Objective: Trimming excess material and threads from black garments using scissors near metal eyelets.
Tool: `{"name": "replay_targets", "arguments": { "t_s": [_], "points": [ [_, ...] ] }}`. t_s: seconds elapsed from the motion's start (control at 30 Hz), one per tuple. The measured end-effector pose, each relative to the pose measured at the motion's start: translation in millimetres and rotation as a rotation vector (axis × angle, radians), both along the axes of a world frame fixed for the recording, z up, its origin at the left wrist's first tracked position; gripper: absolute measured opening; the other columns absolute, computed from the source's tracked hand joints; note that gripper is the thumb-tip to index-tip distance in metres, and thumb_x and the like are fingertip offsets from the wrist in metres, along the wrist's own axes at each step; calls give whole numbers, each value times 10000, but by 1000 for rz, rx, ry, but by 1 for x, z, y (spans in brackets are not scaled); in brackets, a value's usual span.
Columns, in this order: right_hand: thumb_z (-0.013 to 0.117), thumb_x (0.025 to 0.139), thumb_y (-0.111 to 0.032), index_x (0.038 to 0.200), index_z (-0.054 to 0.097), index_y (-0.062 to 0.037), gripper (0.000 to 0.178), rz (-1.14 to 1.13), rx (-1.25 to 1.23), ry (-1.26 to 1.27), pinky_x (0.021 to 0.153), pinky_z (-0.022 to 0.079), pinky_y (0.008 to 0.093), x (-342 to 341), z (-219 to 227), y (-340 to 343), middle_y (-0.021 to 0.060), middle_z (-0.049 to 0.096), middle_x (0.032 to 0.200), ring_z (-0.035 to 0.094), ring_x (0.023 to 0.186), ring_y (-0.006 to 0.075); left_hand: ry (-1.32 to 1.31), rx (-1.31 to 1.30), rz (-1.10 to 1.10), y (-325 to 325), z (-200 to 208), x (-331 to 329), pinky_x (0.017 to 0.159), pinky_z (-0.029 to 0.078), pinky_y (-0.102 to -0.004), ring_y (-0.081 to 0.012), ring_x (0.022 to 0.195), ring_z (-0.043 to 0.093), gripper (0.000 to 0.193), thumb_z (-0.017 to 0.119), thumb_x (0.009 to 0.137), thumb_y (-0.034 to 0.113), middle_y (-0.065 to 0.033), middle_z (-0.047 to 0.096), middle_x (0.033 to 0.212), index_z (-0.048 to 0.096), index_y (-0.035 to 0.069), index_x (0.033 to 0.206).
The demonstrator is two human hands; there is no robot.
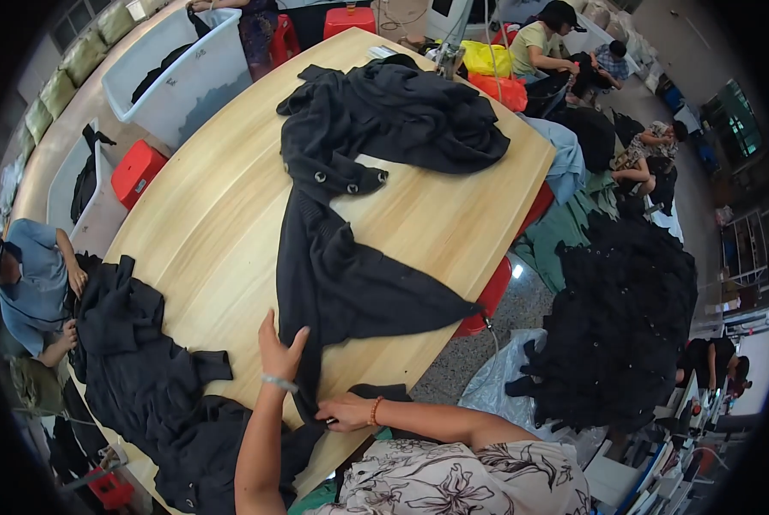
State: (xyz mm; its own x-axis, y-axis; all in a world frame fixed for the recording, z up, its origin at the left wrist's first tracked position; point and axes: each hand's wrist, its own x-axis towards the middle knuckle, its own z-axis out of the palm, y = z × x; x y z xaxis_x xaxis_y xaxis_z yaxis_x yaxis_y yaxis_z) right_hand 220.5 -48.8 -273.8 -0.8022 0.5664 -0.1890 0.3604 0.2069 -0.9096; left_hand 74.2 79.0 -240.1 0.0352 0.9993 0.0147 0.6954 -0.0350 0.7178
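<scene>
A black knit garment (pixel 341 283) with metal rings lies spread on the wooden table in front of me. One part of it tapers to a point at the table's right edge. My left hand (pixel 283 350) is at the garment's lower left edge, open, thumb apart from the fingers. Close to my body, my right hand (pixel 347 412) is closed beside the garment's lower end. A small dark thing shows at its fingertips, too small to name. Farther off, a bunched black garment pile (pixel 393 116) rests on the table.
More black garments (pixel 144 378) cover the table's left side, where a person in a blue shirt (pixel 36 283) handles them. A large black garment heap (pixel 616 318) lies at right. White bins (pixel 178 86) and a red stool (pixel 138 174) stand beyond the wooden table (pixel 221 223). Other people sit at far right.
</scene>
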Motion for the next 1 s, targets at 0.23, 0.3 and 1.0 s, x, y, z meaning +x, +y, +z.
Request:
{"name": "replay_targets", "arguments": {
  "t_s": [0.23, 0.3, 1.0],
  "points": [
    [630, 809, -213, 1147, 655, -75, 366, 265, -152, -184, 844, 498, 450, 78, 27, -40, 176, 680, 1021, 636, 984, 363, 255, 3, 271, 89, -36, 90, 1097, 244, -554, -421, 1395, 252, 1086, 787, 685, 519, -275, 265, 1496, 182, 211, 1533],
    [569, 856, -226, 1114, 666, -94, 305, 96, -142, -313, 841, 502, 456, 101, 32, -30, 159, 679, 1010, 645, 972, 352, 362, -110, 171, 99, -40, 86, 1048, 310, -523, -409, 1322, 353, 953, 763, 724, 403, -256, 358, 1436, 255, 239, 1514],
    [678, 788, -238, 1041, 643, -76, 302, -886, 385, -140, 661, 512, 405, 109, 4, 222, 127, 650, 905, 646, 742, 324, 303, 65, 176, 50, -45, 52, 821, 454, -468, -382, 1031, 517, 452, 633, 716, 91, -207, 525, 1090, 616, 135, 1166]
  ]
}}
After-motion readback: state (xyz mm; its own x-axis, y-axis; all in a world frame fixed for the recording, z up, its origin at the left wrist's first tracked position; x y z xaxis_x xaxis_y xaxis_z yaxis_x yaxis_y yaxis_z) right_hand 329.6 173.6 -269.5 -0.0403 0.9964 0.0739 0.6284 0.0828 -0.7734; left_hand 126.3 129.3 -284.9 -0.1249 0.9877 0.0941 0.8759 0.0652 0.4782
